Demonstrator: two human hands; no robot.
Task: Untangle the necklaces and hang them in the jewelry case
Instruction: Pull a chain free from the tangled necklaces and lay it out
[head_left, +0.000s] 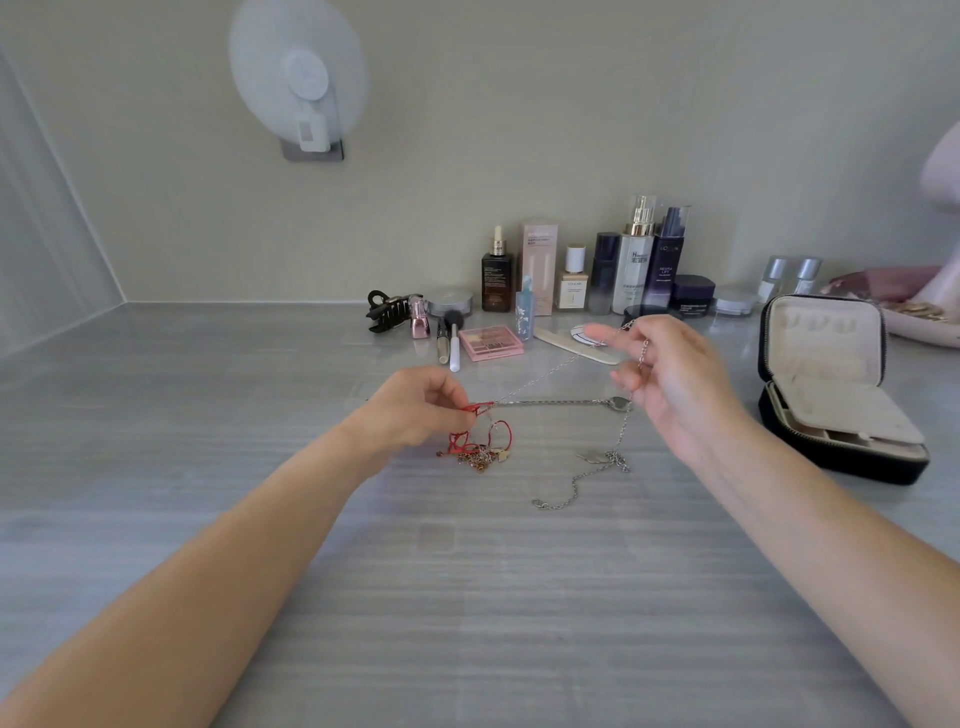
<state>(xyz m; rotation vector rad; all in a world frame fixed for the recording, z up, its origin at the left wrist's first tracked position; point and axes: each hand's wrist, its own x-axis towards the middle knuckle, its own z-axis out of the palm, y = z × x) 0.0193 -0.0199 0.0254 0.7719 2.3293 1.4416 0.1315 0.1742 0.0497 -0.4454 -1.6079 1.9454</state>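
While the left hand (415, 405) pinches the red cord (480, 434) between thumb and fingers (457, 405), the tangle hangs just below those fingers, with a small gold chain (480, 458) bunched under it on the surface (467, 597). The step in hand looks to be freeing the silver chain (550, 402) from the cord. The knot sits just right of the left fingertips, and from there the chain runs taut toward a pendant (619, 402) close by the right hand (675, 389). That tautness is the risk: a harder pull would likely tighten the knot, so the better move is to bring the hands closer, give slack, and tease the loop open at the pinch. A finer strand rises from the knot to the right fingers (605, 332). The forefinger is straight and the others are loosely curled with chain hooked over them; whether the thumb pinches it cannot be told. Below those fingers the rest of the chain drops to the surface and trails leftward. Well right of both hands the jewelry case (826, 384) lies open, lid upright.
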